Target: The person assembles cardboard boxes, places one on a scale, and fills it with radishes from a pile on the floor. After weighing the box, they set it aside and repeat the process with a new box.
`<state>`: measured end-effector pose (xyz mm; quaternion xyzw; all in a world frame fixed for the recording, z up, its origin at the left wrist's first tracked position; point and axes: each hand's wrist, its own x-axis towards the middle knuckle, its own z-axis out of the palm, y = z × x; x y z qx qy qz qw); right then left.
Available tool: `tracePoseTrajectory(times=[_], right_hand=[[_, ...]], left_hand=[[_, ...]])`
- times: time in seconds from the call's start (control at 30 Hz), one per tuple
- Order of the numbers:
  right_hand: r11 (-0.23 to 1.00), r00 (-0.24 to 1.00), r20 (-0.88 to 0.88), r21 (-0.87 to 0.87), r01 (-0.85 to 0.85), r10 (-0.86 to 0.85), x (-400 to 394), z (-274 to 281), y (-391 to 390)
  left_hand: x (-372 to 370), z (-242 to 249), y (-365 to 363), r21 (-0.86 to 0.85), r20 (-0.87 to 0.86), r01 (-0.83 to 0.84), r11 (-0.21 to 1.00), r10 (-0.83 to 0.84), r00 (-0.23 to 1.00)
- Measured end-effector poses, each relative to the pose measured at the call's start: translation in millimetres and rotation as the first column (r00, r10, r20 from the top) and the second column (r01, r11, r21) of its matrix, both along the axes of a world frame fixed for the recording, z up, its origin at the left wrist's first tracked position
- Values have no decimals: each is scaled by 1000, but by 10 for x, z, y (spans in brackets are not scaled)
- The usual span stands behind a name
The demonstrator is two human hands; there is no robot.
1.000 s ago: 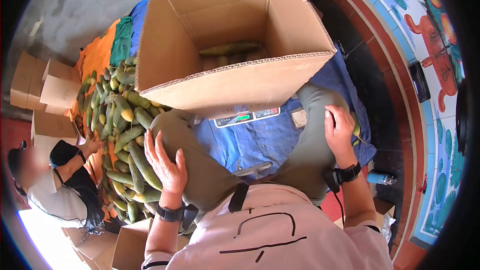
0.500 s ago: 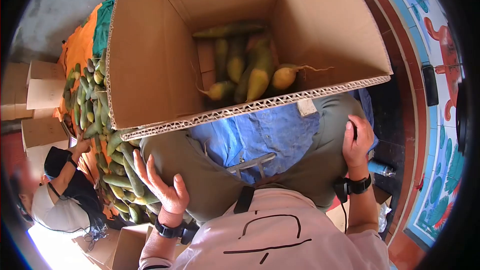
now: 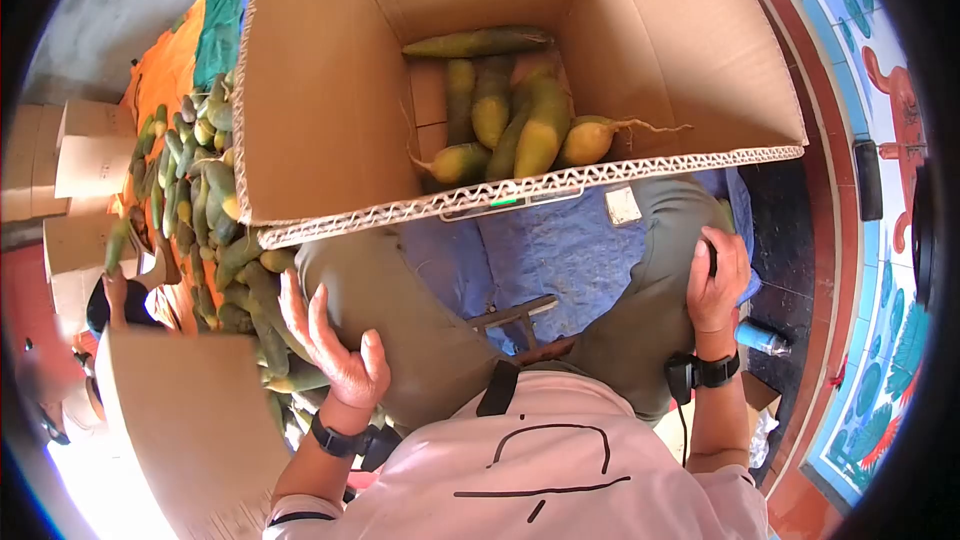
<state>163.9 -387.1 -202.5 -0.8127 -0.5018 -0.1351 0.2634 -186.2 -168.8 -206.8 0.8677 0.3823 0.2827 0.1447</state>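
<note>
My left hand (image 3: 335,345) is open, fingers spread, palm up beside my left knee, next to a pile of green radishes (image 3: 215,205). My right hand (image 3: 716,280) rests at my right knee with fingers loosely curled; a dark gap shows between thumb and fingers, and I see nothing held. In front of me stands an open cardboard box (image 3: 325,110). Several green radishes (image 3: 541,125) lie at its bottom, one crosswise at the back, some with thin root tails. Under the box's near edge shows a scale (image 3: 505,202) with a lit green display.
A co-worker's hand (image 3: 116,290) holds a green radish (image 3: 118,245) at the left. Another cardboard box (image 3: 190,420) stands at lower left. Blue tarp (image 3: 560,250) covers the floor between my legs, with a metal frame (image 3: 515,318). A blue bottle (image 3: 762,338) lies to the right.
The view has shifted slightly, showing more of the box's inside and the scale display. The co-worker has lifted a radish, and the lower-left box now stands higher in view. My hands barely moved.
</note>
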Motion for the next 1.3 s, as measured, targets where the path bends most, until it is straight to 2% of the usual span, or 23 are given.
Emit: tracePoseTrajectory(times=[0.03, 0.07, 0.17, 0.3, 0.37, 0.43, 0.5, 0.57, 0.6, 0.67, 0.7, 0.77, 0.9, 1.03, 1.17, 1.3], right_hand=[[1000, 1000, 16, 8, -7, 7, 7, -2, 3], [1000, 999, 33, 18, -13, 13, 11, -5, 8], [999, 1000, 5, 39, -2, 2, 0, -7, 5], [994, 999, -38, 109, -5, 9, -27, -43, -4], [993, 999, -26, 117, 24, -21, -35, -39, -16], [988, 999, -49, 156, 5, 3, -22, -89, -33], [985, 998, -53, 168, 23, -14, -6, -91, -45], [982, 1000, -28, 190, -8, 13, 4, -96, -58], [982, 999, -47, 188, 7, 2, -1, -91, -70], [982, 999, -46, 189, 19, -11, 18, -104, -83], [980, 999, -45, 197, 12, -3, 27, -109, -86], [977, 999, -43, 210, 21, -12, 41, -114, -103], [979, 1000, 1, 206, 2, -2, 48, -117, -128], [972, 1000, -19, 233, 15, -11, 18, -92, -115], [976, 998, -57, 214, 37, -26, 11, -82, -138], [980, 998, -46, 197, 39, -31, 40, -111, -174]], left_hand=[[2, 4, -14, 2, -3, -13, 1000, 13, 1000], [11, -23, -22, -12, 72, -15, 1000, 16, 997], [-20, 28, -58, 11, 17, -57, 998, 57, 998], [-141, 58, -28, 69, 74, -84, 994, 79, 994], [-260, 55, 48, 79, 112, -179, 981, 170, 979], [-425, -42, 134, 4, 73, -323, 946, 322, 944], [-644, -229, 201, 101, -96, -338, 936, 347, 933], [-812, -444, 209, 166, -270, -381, 910, 413, 870], [-903, -591, 203, 176, -264, -390, 904, 425, 866], [-1084, -894, 139, 107, -466, -428, 898, 425, 776], [-1133, -973, 103, 114, -462, -434, 894, 435, 773], [-1197, -1114, 48, 27, -601, -488, 873, 404, 689], [-1277, -1286, 50, -40, -650, -540, 841, 388, 653], [-1254, -1360, 127, -64, -651, -565, 823, 395, 648], [-1153, -1320, 223, -166, -650, -623, 765, 390, 652], [-1219, -1273, 229, -183, -717, -690, 700, 386, 581]])
